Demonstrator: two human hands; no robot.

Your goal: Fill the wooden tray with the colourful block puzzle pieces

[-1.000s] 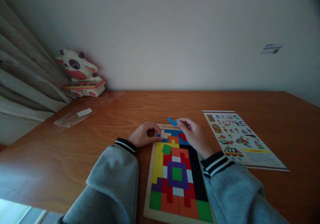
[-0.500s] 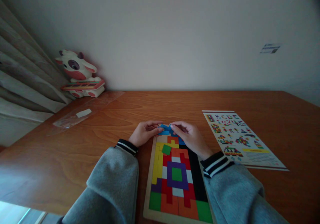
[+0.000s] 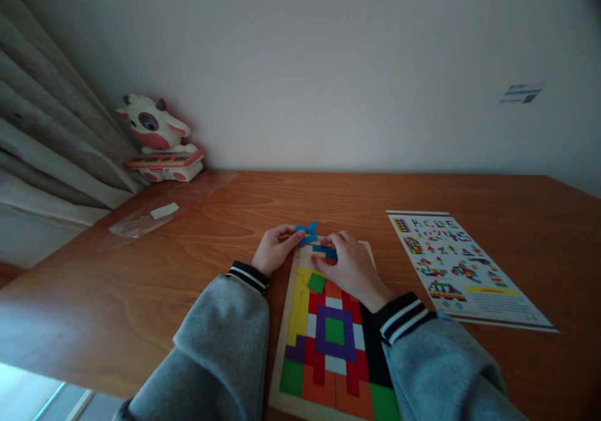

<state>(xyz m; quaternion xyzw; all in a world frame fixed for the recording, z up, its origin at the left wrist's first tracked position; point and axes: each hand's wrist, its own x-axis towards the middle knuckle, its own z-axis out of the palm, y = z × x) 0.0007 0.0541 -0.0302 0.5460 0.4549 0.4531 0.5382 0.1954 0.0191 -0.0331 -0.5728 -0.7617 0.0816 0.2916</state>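
Observation:
My left hand [image 3: 277, 245] pinches blue pieces [image 3: 307, 234] just above the top left corner of a wooden puzzle board [image 3: 278, 383]. Over the board's upper part is my right hand [image 3: 350, 267], thumb and fingers apart around a darker blue piece [image 3: 325, 252] on the board; whether they touch it is unclear. Yellow, red, orange, purple, white and green pieces fill much of the board. A green square [image 3: 316, 282] sits tilted on top of others near the upper left. Black surface [image 3: 375, 352] shows along the right side, partly hidden by my right hand.
A printed pattern sheet [image 3: 462, 264] lies right of the board. At the back left stand a cow toy [image 3: 159, 136] and, before it, a clear plastic bag [image 3: 141, 223] with a white label. A curtain [image 3: 51, 114] hangs at the left.
My hands have moved apart. The blue pieces in my left hand are now lifted clear at the upper left, while my right hand has opened and shifted slightly down. The whole view has shifted slightly.

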